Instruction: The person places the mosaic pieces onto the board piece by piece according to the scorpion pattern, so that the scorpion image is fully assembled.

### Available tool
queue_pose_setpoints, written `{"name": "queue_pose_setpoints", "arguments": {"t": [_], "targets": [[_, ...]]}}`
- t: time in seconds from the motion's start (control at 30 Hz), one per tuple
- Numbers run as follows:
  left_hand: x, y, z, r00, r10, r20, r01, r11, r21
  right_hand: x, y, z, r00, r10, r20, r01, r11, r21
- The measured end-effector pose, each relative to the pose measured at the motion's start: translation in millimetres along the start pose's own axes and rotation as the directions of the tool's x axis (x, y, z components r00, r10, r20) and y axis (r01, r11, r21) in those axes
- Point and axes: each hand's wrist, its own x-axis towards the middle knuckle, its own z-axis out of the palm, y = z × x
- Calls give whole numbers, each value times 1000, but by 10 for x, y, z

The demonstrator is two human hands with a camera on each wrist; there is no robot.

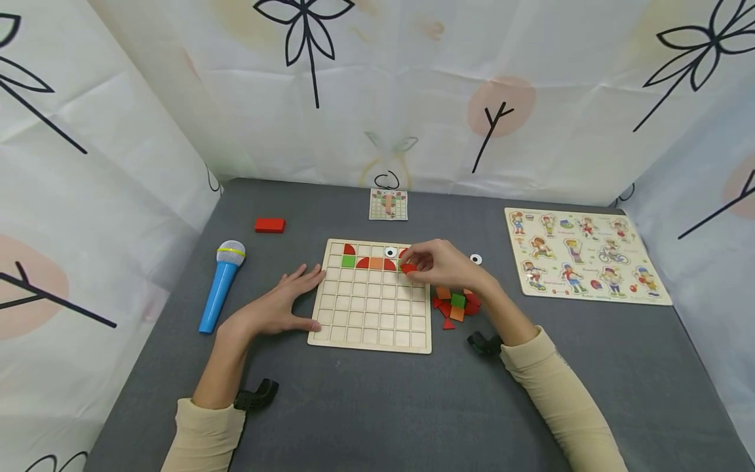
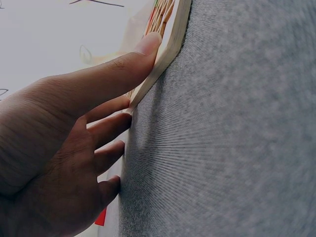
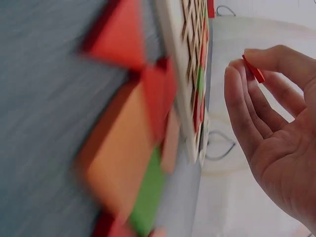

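You have a red piece [image 3: 255,69] pinched between thumb and fingertips of your right hand [image 1: 439,263], at the far right of the grid board [image 1: 370,305]; a slack pinch could drop it askew, and crowded fingertips could nudge the laid pieces [image 1: 376,263] beside them. Your left hand [image 1: 276,305] is spread along the board's left edge, thumb on its near corner; uneven pressure there could slide it. Your right wrist, dipping, could scatter the loose pieces [image 1: 458,301] beside it. Right of that hand, the picture board [image 1: 553,272] bears marks too small to read; no brand is legible.
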Motion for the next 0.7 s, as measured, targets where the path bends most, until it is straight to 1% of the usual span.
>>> {"name": "queue_pose_setpoints", "arguments": {"t": [0.2,0.3,0.43,0.57,0.7], "targets": [[-5,7,-3,1000,6,1,-6,1000,-11,328,-123,95,998,-62,31,62,998,5],[-2,8,-6,1000,9,1,-9,1000,-16,493,-192,144,995,-94,36,95,995,-18],[3,5,-5,1000,19,2,-19,1000,-20,698,-307,221,994,-100,46,102,994,-44],[-6,13,-7,999,38,-4,-38,999,-22,867,-421,326,994,-100,51,102,994,-37],[-14,20,-10,999,54,-8,-54,998,-26,1008,-465,443,993,-103,60,107,993,-57]]}}
